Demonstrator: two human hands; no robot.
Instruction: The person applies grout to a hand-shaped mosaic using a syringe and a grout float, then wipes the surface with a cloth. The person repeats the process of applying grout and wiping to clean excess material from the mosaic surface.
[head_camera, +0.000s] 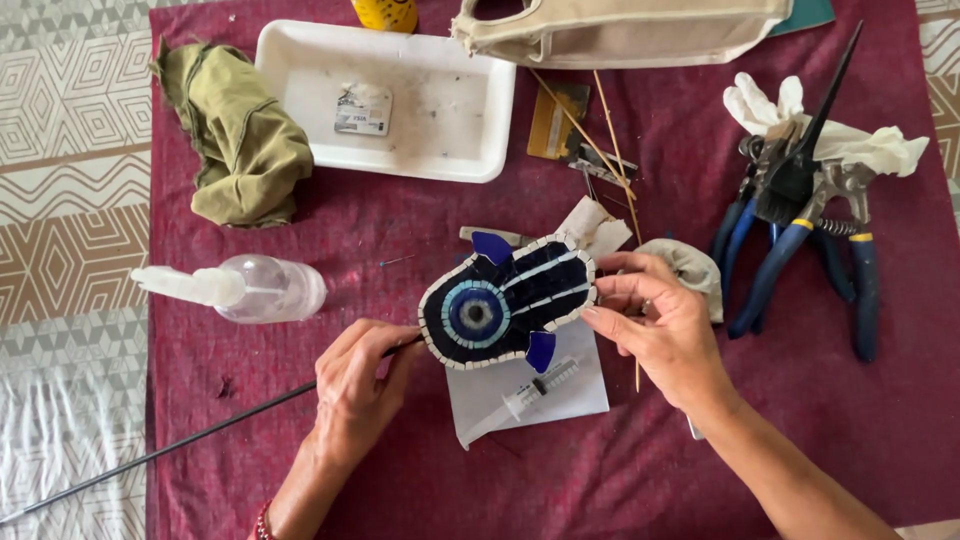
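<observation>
Already almost fully tiled, the hand-shaped mosaic (508, 303) sits pinched in the right hand (655, 325), while the left hand (358, 388) grips a thin black rod (190, 440) at its left rim.

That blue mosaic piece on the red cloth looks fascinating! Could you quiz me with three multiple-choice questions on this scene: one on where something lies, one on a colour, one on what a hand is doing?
1. Where does the syringe lie?
A. in the white tray
B. on the paper under the mosaic piece
C. beside the pliers

2. What colour are the pliers' handles?
A. blue
B. red
C. green

3. What is the left hand doing?
A. resting flat and empty
B. squeezing the spray bottle
C. holding a long thin dark rod

Answers: 1 B, it rests on the white paper below the mosaic piece. 2 A, the grips are blue. 3 C, its fingers close round the rod.
</observation>
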